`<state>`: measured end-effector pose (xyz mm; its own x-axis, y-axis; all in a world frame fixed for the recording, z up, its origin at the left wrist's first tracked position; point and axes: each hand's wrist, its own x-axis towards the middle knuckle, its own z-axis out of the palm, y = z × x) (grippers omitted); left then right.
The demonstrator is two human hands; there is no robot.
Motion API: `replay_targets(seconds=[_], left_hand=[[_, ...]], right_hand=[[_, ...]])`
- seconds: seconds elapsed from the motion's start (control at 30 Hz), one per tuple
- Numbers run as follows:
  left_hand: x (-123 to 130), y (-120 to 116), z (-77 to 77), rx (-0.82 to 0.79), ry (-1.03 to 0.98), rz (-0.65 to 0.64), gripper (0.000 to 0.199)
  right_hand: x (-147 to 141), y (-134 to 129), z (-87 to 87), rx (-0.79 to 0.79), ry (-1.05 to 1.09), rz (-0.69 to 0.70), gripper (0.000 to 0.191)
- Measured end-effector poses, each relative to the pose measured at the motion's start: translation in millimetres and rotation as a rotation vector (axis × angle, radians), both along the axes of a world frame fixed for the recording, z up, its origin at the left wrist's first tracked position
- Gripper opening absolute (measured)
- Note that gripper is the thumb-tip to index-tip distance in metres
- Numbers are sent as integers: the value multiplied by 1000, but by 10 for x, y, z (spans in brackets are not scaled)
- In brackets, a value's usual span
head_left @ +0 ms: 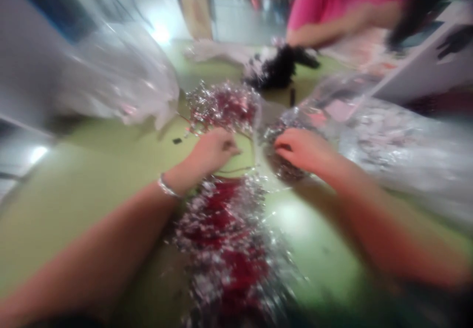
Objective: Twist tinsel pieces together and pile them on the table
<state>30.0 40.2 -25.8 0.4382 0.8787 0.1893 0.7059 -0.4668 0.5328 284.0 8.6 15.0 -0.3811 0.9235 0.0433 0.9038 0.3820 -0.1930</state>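
The picture is smeared by motion. A red and silver tinsel garland (236, 264) runs from the table's near edge up toward my hands. Beyond my left hand (218, 148) lies a second red and silver tinsel bunch (227, 104). That hand is closed in a pinch, with a silvery bracelet (168, 186) at its wrist; what its fingertips hold is too blurred to name. My right hand (305, 147) is closed too, its curled fingers over a darker silver tinsel clump (291, 170). Whether it grips the clump cannot be made out. A thin cord (254, 153) shows between the hands.
Clear plastic bags lie at the left (121, 82) and right (402, 146) of the green table (92, 170). Black tinsel (277, 69) lies farther back. Across the table is a person in a pink top (321, 3). A small dark scrap (177, 141) lies left of my hand.
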Motion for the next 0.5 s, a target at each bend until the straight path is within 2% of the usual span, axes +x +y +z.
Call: replay_targets(seconds=[0.13,0.27,0.4,0.5], left_hand=[[-55,-15,134,-50,-246,126,19],[-72,-36,261,-154,-358,171,18],[-57,-49,270,-135,-336,198,17],[-19,-101,235,-125,-302,81,22]], right_hand=[[-131,-62,-122,64,-218,113,18],[-213,-101,-187,181,-244,118,22],[-230,-109,-161,176,31,-56,17],[-274,-162,-88,104,283,-137,14]])
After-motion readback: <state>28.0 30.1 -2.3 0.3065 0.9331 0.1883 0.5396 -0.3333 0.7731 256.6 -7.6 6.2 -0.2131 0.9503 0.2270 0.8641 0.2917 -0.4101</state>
